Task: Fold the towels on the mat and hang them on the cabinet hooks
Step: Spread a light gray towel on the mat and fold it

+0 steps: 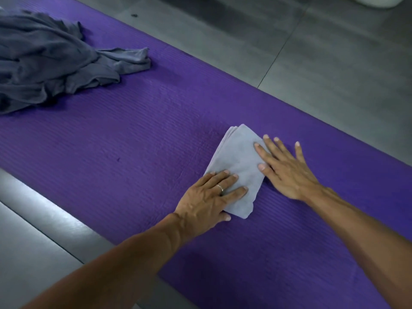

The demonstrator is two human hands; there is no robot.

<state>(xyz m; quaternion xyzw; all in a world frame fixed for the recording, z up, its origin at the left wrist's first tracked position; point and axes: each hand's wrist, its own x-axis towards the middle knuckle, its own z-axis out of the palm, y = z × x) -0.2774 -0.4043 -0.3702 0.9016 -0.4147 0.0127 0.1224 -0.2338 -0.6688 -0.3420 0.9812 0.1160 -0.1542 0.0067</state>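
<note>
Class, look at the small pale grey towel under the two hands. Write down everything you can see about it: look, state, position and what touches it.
The pale grey towel is a soft, matte cloth folded into a small, narrow rectangle, with stacked layer edges showing at its far corner. It lies flat on the purple mat, set at an angle. The left hand, wearing a ring, presses flat on its near end; the right hand rests beside it, with thumb and forefinger on its right edge. It lies apart from the dark grey heap of towels.

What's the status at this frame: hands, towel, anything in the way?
Left hand and right hand flat, pressing folded light grey towel on purple mat. Dark grey towel heap unfolded, far left. Nothing obstructing.
</note>
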